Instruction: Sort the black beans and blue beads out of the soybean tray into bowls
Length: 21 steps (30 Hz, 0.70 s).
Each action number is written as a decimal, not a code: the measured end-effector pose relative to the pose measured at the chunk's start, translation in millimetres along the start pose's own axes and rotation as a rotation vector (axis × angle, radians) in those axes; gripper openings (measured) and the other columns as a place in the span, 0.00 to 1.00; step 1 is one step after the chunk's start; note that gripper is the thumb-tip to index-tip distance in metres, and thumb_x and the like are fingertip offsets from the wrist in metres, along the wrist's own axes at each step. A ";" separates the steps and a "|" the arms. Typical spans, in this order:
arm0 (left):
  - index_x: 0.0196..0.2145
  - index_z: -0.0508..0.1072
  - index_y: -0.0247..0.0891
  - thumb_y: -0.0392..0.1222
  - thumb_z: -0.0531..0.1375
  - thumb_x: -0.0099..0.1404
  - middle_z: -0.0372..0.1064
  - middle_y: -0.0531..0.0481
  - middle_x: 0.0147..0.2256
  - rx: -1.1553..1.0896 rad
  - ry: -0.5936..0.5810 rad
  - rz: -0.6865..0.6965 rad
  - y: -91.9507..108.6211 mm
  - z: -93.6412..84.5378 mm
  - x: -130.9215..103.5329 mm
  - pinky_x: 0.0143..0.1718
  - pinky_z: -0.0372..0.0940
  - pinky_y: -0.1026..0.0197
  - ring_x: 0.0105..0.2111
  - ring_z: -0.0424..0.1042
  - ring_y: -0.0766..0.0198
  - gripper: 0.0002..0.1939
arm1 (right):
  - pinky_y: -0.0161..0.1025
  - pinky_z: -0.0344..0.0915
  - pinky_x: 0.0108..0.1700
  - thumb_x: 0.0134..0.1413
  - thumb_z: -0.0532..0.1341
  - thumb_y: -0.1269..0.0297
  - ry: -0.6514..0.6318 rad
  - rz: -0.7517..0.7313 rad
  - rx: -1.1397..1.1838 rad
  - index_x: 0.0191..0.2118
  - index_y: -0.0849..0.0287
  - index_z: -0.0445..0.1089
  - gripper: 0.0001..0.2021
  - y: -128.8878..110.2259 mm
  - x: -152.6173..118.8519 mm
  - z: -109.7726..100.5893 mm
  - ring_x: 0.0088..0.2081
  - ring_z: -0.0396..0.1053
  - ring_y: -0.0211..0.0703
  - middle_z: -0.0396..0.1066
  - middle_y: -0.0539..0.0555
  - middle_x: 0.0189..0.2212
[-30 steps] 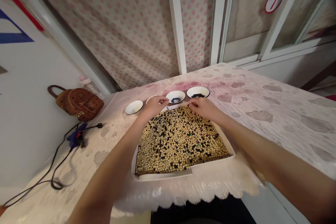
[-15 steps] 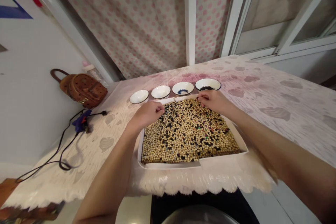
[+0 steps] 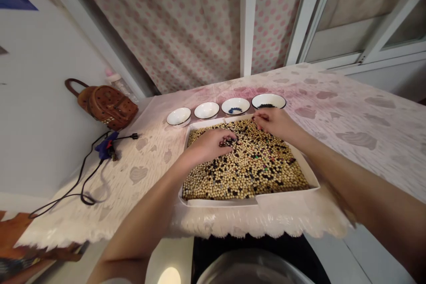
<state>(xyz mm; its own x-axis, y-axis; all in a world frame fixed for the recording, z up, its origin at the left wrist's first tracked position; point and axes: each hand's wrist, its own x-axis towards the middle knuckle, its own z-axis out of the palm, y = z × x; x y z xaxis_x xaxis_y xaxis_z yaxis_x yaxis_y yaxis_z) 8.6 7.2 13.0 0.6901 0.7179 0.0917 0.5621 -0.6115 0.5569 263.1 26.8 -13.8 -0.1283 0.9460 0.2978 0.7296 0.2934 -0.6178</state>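
Note:
A white tray (image 3: 219,203) full of tan beans mixed with black and coloured ones lies near the table's front edge. My left hand (image 3: 208,144) rests on the beans in the tray's middle left, fingertips pinching among black beans. My right hand (image 3: 274,122) is at the tray's far right corner, fingers curled on the beans, just short of the bowl with black beans (image 3: 268,100). Beside it stand a bowl with blue beads (image 3: 235,106) and two white bowls (image 3: 207,110) (image 3: 179,116) that look empty.
A brown studded bag (image 3: 106,105) sits at the table's left back corner. A blue tool with a black cord (image 3: 105,150) lies on the lace cloth to the left. A metal bowl rim (image 3: 253,270) shows below the table edge.
My left hand has moved from the tray's far left edge onto the beans in the middle. The right hand has stayed at the far right corner. The camera has tipped down.

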 end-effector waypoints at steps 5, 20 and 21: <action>0.51 0.73 0.42 0.35 0.60 0.65 0.74 0.47 0.50 -0.197 -0.028 0.033 3.2 3.0 0.9 0.45 0.70 0.59 0.42 0.75 0.63 0.17 | 0.37 0.58 0.30 0.57 0.56 0.63 -0.063 -0.094 0.076 0.36 0.59 0.74 0.10 -4.7 -2.5 3.2 0.24 0.66 0.39 0.73 0.50 0.23; 0.39 0.78 0.38 0.35 0.58 0.65 0.79 0.48 0.39 -0.139 0.211 -0.057 -22.1 -3.2 7.6 0.40 0.68 0.59 0.37 0.76 0.62 0.09 | 0.39 0.56 0.31 0.57 0.56 0.65 -0.139 -0.213 0.104 0.39 0.61 0.76 0.12 -6.7 -3.2 3.0 0.26 0.63 0.39 0.73 0.53 0.27; 0.39 0.78 0.38 0.35 0.59 0.65 0.79 0.48 0.39 -0.141 0.197 -0.055 -22.8 -3.1 7.5 0.40 0.68 0.60 0.37 0.76 0.62 0.08 | 0.39 0.57 0.31 0.57 0.56 0.65 -0.147 -0.218 0.106 0.39 0.61 0.76 0.12 -7.3 -3.4 3.0 0.26 0.63 0.39 0.73 0.53 0.28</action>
<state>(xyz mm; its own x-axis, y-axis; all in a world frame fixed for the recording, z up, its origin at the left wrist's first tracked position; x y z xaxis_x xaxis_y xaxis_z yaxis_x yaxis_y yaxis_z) -0.5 27.6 3.6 0.5502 0.8083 0.2098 0.5174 -0.5272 0.6741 256.3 21.9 -12.5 -0.3761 0.8666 0.3279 0.6006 0.4975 -0.6259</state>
